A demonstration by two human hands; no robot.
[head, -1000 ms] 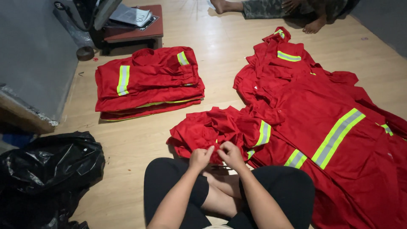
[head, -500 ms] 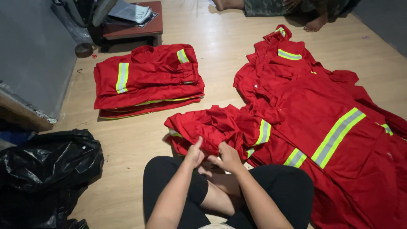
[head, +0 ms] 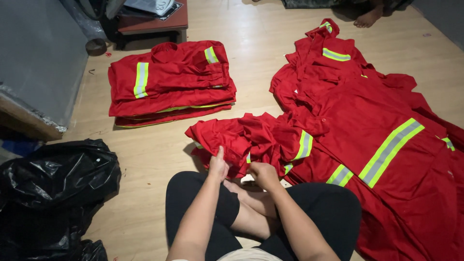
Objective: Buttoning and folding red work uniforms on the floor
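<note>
I sit cross-legged on a wooden floor. A crumpled red work garment [head: 251, 137] with yellow-and-grey reflective stripes lies bunched in front of my knees. My left hand [head: 218, 165] pinches its near edge, thumb up. Just beside it, my right hand [head: 263, 174] grips the same edge of the fabric. A neat stack of folded red garments [head: 169, 84] lies on the floor at the upper left. A loose pile of unfolded red garments [head: 377, 130] spreads over the floor on the right.
A black plastic bag [head: 53, 183] sits at the lower left by a grey wall. A low dark red table [head: 154, 21] stands at the top left with a tape roll [head: 95, 47] beside it. Another person's bare foot [head: 368, 18] shows at the top.
Both hands have gathered the crumpled garment's near edge closer to my knees. The head camera has tilted down a little, so the floor scene sits higher in view.
</note>
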